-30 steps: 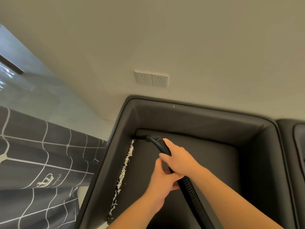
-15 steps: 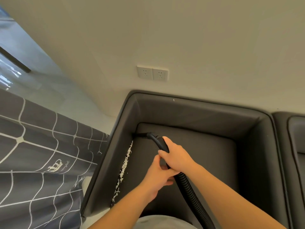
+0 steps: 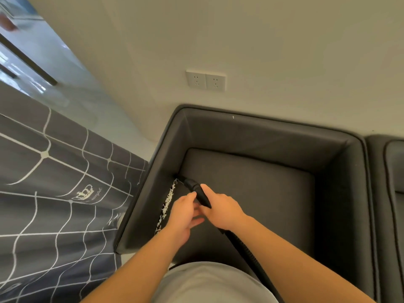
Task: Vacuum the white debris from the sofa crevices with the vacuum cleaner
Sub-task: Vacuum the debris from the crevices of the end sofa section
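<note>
Nozzle (image 3: 189, 183) is moving down the left crevice since 1 s ago, leaving its top cleared, right hand (image 3: 220, 209) gripping the wand, left hand (image 3: 183, 209) loosening beside it; white debris (image 3: 167, 202) is remaining below the tip.

Wall sockets (image 3: 206, 81), grid-patterned curtain (image 3: 54, 193), glossy floor (image 3: 65, 88)

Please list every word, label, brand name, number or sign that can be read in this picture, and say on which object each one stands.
"simple" (my best reading; the letters are small and slanted): white script beside a white crown logo on the dark grid-patterned cloth left of the sofa.
Wall sockets: no readable text.
Vacuum nozzle and hose: no label visible.
</note>
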Demonstrator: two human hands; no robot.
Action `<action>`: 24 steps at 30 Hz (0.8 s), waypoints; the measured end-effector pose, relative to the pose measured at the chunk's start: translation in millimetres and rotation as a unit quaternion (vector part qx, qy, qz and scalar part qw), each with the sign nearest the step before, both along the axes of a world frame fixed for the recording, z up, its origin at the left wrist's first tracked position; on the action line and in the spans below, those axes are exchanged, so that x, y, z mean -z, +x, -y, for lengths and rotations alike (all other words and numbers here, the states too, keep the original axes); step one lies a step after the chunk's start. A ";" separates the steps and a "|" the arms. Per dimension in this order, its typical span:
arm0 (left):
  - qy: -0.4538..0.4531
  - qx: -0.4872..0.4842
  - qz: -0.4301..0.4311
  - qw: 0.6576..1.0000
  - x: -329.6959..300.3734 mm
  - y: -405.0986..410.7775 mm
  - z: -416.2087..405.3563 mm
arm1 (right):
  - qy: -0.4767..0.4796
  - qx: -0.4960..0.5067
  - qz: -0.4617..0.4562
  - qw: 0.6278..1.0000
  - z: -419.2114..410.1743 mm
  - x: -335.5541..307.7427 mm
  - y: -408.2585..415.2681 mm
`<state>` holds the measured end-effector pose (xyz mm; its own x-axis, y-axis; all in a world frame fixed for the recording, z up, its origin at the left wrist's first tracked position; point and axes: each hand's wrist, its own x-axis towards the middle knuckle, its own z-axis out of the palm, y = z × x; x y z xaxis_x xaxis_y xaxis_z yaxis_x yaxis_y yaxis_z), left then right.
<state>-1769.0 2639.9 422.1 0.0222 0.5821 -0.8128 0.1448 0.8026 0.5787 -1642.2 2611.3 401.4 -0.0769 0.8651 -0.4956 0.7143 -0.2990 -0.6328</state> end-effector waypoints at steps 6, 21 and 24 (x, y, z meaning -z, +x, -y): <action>0.020 0.012 -0.040 0.999 7.0 6.3 9.1 | -0.031 0.000 0.010 0.999 1.3 9.8 -14.4; 0.034 0.070 0.020 0.997 3.8 -46.5 -15.5 | -0.025 0.102 0.024 0.994 0.5 -12.9 -68.2; 0.037 0.093 0.025 0.995 1.8 -57.9 -9.6 | -0.019 0.136 0.008 0.990 12.1 -20.3 -76.8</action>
<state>-1826.8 2649.5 420.2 0.1743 0.6224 -0.7630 0.2568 0.7193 0.6455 -1719.0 2599.2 421.7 0.1647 0.8332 -0.5278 0.6136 -0.5055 -0.6066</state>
